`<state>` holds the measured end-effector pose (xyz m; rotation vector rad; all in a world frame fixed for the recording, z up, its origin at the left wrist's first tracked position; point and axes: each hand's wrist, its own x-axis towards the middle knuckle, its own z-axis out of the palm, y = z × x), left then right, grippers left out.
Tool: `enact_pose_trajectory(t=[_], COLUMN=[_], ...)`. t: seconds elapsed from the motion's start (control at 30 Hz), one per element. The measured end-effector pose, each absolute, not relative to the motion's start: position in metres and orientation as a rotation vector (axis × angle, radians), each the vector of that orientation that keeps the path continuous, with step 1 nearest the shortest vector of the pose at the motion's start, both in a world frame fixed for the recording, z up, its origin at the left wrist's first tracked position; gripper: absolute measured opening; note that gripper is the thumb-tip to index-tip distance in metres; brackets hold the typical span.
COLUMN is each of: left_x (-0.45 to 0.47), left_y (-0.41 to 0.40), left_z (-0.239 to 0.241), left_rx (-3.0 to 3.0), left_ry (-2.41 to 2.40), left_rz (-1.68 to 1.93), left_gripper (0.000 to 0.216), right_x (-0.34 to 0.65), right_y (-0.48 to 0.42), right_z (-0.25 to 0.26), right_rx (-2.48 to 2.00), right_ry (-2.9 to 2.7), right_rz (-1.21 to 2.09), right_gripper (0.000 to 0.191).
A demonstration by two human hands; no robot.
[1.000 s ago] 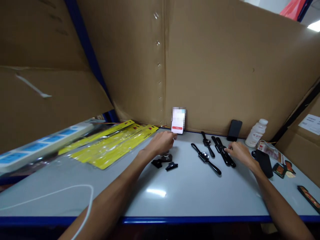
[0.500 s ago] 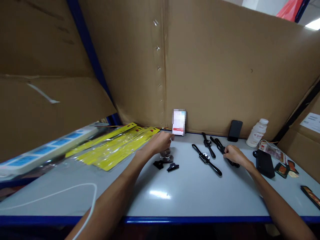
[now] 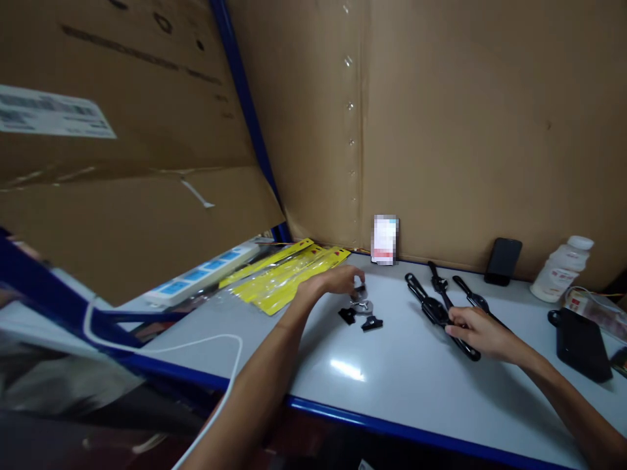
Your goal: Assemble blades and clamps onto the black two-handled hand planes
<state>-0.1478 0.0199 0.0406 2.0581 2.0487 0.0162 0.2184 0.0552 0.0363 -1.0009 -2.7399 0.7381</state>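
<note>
My left hand [image 3: 343, 279] reaches over the grey tabletop with curled fingers, its fingertips closed on a small shiny metal part [image 3: 360, 292]. Just below lie a flat silver piece [image 3: 362, 307] and two small black clamp-like parts, one [image 3: 347, 316] on the left and another [image 3: 372, 323] on the right. My right hand [image 3: 482, 331] grips a black spokeshave [image 3: 434, 310] near its lower handle. A second one seems to lie against or under it; the overlap hides which. Further back are another spokeshave [image 3: 439, 282] and one more [image 3: 477, 301], partly behind my right hand.
Yellow-backed clear packages [image 3: 289, 281] and a white power strip [image 3: 206, 271] lie left. A lit phone [image 3: 385, 239] leans on the cardboard wall [image 3: 465, 130], with a dark phone [image 3: 503, 261], bottle [image 3: 562, 269] and black case [image 3: 582, 344] rightward. A white cable [image 3: 196, 339] crosses my left forearm.
The view has turned left. My right hand has brought its spokeshave leftward and nearer, to the one with the silver blade. My left hand stays at the small parts.
</note>
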Motion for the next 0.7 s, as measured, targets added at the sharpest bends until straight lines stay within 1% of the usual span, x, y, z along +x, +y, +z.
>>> enact_pose_trajectory(t=[0.07,0.2,0.27,0.5,0.57,0.7], left_x=[-0.141,-0.129,-0.124,-0.11,-0.102,-0.086], left_y=[0.016,0.008,0.006,0.0,-0.003,-0.011], left_z=[0.048,0.056,0.057,0.061,0.064,0.064], left_rx=[2.071,2.07,2.06,2.032,2.026,2.081], left_ry=[1.979,1.889,1.875,1.852,1.793,1.726], left_rz=[0.023,0.003,-0.016,-0.045,-0.081,-0.223], left_gripper=[0.042,0.022,0.017,0.016,0.018,0.03], right_x=[0.212,0.21,0.212,0.221,0.22,0.211], right_y=[0.044,0.042,0.046,0.056,0.056,0.048], right_z=[0.035,0.026,0.022,0.02,0.02,0.019], right_rx=[-1.013,-1.144,-1.205,-1.377,-1.38,-1.288], right_ry=[-2.819,-2.873,-2.861,-2.875,-2.882,-2.897], right_rz=[0.744,0.598,0.51,0.237,0.231,0.34], right_gripper=[0.028,0.027,0.025,0.019,0.019,0.018])
